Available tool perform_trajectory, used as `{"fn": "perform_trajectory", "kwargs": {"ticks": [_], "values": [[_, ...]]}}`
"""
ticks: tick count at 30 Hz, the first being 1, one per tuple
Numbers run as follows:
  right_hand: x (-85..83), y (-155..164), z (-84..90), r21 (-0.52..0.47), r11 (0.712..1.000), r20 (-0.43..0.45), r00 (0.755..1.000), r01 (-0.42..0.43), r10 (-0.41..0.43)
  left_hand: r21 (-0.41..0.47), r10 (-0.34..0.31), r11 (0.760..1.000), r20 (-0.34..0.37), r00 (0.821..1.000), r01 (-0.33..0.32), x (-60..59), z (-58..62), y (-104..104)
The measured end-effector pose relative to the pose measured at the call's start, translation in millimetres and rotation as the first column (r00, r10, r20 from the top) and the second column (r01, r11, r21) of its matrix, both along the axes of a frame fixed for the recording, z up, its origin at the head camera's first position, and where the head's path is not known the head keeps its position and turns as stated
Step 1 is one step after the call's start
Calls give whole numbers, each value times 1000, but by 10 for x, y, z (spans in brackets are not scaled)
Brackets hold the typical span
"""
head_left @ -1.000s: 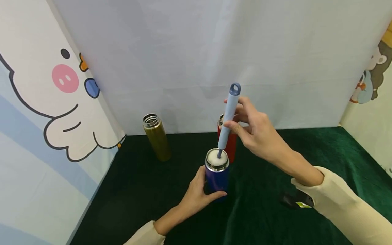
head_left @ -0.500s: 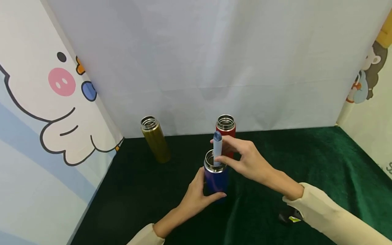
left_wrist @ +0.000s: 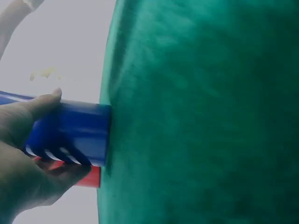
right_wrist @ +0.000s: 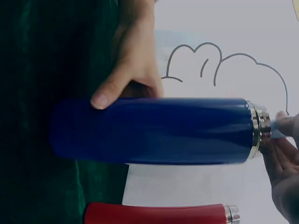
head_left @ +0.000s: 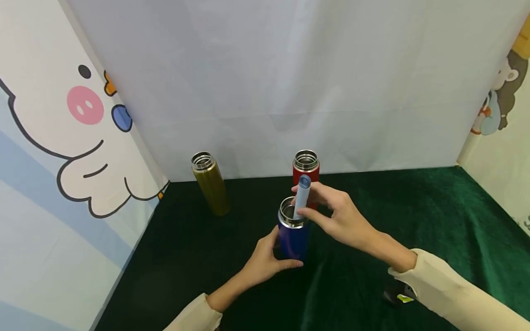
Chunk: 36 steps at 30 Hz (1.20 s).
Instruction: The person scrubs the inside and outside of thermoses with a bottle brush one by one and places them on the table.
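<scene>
A blue vacuum flask (head_left: 293, 241) with a bare steel mouth stands upright on the dark green cloth. My left hand (head_left: 265, 261) grips its lower body, thumb across the near side; the left wrist view shows the fingers curled round the flask (left_wrist: 84, 128). Over the mouth, my right hand (head_left: 337, 212) pinches the light blue handle of a bottle brush (head_left: 302, 198). The brush head and lower handle are hidden inside the flask. In the right wrist view, the right hand's fingertips are right at the steel rim (right_wrist: 260, 129).
Just behind the blue flask stands a red flask (head_left: 306, 171), mouth uncovered. A gold flask (head_left: 212, 188) is farther left at the back. A small black object (head_left: 393, 295) lies by the right sleeve. White fabric (head_left: 248, 92) hangs behind the green cloth (head_left: 372, 285).
The right hand has lowered the brush, its white sponge head passing from the mouth down into the flask. Since half a second ago the handle has tilted slightly right. The left hand keeps its grip.
</scene>
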State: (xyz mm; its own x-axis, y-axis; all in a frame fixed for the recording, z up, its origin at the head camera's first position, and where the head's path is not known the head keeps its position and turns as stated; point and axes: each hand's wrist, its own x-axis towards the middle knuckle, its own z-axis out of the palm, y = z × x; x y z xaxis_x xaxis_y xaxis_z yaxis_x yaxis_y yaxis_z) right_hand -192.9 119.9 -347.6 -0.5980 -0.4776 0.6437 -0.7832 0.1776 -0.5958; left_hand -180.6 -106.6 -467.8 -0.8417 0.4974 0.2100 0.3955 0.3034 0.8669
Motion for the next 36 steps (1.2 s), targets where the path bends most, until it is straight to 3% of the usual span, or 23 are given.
{"fn": "perform_trajectory", "kwargs": {"ticks": [5,8,11,14,17,20,23,28,32,33,36], "values": [[22,132,-23,-193,981,111,993,-5,27,-65,97,993,-78,992,-102,19,137,-80],[19,262,0,-384,923,182,981,5,70,-151,148,974,-126,981,-166,46,210,-191],[5,416,44,-545,838,227,966,22,122,-275,175,936,-173,969,-218,80,279,-293],[3,549,78,-629,775,270,952,62,143,-413,153,882,-203,967,-226,113,351,-337],[9,634,96,-666,736,305,945,122,119,-506,104,839,-216,971,-202,131,405,-341],[18,695,104,-699,700,304,947,147,104,-537,70,824,-222,973,-182,117,413,-345],[15,724,77,-721,678,287,953,144,102,-535,65,824,-242,968,-189,83,385,-354],[-7,665,6,-711,686,268,962,155,60,-525,63,827,-267,962,-199,65,362,-367],[-17,583,-50,-678,726,224,973,117,51,-528,61,823,-285,957,-210,90,349,-371],[-11,551,-77,-658,744,222,974,120,40,-528,59,822,-291,955,-211,96,344,-369],[44,422,-235,-515,839,233,970,179,-64,-537,34,819,-305,952,-202,108,326,-355]]}}
